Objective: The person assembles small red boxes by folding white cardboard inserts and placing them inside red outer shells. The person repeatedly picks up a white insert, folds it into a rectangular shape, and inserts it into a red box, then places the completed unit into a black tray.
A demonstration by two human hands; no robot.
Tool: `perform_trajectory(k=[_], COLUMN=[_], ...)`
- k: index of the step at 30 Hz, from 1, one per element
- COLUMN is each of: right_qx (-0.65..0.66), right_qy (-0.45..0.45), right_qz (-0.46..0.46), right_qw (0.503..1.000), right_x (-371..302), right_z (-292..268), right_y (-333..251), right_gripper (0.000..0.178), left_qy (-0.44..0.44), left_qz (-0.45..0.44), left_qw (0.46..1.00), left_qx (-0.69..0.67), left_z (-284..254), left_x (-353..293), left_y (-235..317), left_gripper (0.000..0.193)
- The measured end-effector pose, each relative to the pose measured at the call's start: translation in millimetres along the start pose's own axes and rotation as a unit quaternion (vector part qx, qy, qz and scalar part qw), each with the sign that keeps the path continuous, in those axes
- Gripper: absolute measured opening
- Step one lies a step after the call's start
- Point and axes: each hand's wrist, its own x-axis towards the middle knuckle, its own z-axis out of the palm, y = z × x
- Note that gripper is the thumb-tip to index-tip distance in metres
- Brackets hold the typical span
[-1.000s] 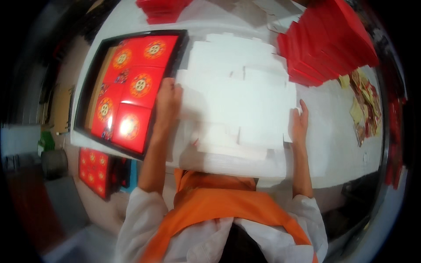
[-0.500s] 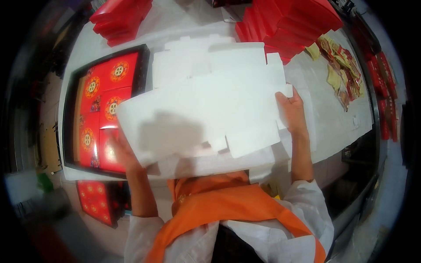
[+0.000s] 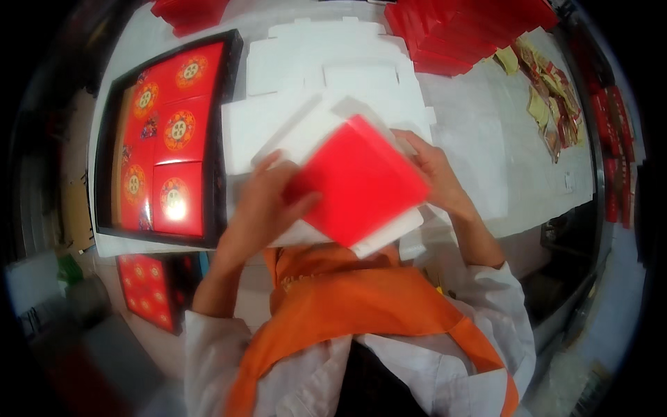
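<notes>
Between my hands is a partly folded cardboard box blank (image 3: 365,184), tilted, with a smooth red face upward and white inner flaps around it. My left hand (image 3: 267,198) grips its left side, thumb over the red face. At the upper right edge, my right hand (image 3: 434,170) has its fingers closed on the cardboard. Some of its fingertips are hidden behind the blank. Under and beyond it, more flat white box blanks (image 3: 292,66) lie on the white-covered table.
On the left, a black-rimmed tray (image 3: 233,76) holds several red boxes (image 3: 184,128) with round gold emblems. Stacked red boxes (image 3: 458,35) stand at the far right, others (image 3: 191,15) far left. Small packets (image 3: 549,90) lie at the table's right. A red patterned box (image 3: 146,288) sits lower left.
The open white blank has been turned and partly folded, so a red face now shows. My left hand has moved right, away from the tray, and my hands are closer together.
</notes>
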Motion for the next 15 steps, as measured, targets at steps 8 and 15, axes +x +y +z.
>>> perform_trajectory(k=[8,15], right_qx=[0.04,0.086], right_qy=[-0.112,-0.145], right_qz=[0.066,0.113], right_qw=[0.991,0.979], right_x=[-12,-5], right_z=[45,49], right_y=[-13,-19], right_gripper=[0.041,0.044], left_qy=[0.017,-0.018], left_qz=[-0.031,-0.118], left_qw=[0.988,0.985], left_qx=[0.153,-0.121], left_z=[31,34], left_x=[-25,-21], left_y=[-9,-11], left_gripper=[0.034,0.03])
